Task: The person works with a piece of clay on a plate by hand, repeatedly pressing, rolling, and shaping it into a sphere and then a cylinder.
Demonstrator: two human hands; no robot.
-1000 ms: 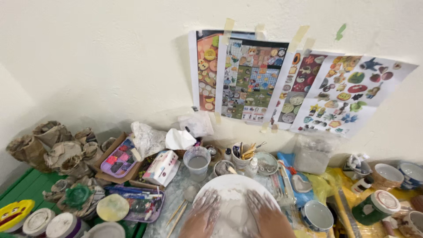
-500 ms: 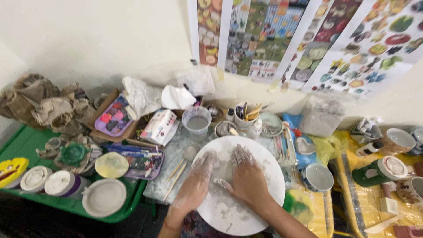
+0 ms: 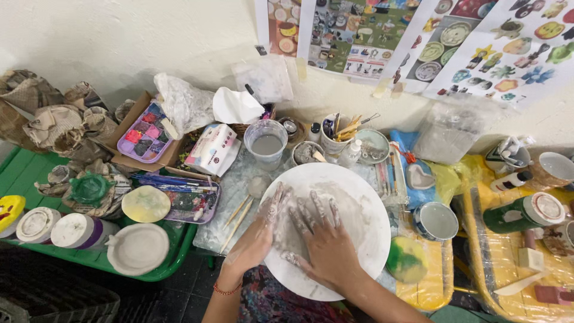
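Head view is showing a cluttered table [image 3: 251, 179] running from 9 to 3 o'clock, with printed posters [image 3: 418, 42] hanging on the wall at 12 to 1 o'clock. At 6 o'clock a large white disc [image 3: 359, 197] is lying flat, smeared with pale clay. Both hands are pressing on it, open and palm down with fingers spread, gripping nothing: the right hand [image 3: 326, 239] is lying near the disc's middle, the left hand [image 3: 257, 236] is resting over its 9 o'clock edge, the two just beside each other. A green tray [image 3: 24, 173] is sitting at 8 to 9 o'clock, holding a white plate [image 3: 137, 248]. A clear cup [image 3: 266, 142] of grey water is standing at the disc's 11 o'clock. A yellow-green sponge [image 3: 408, 258] is lying at the disc's 4 o'clock, just beside it.
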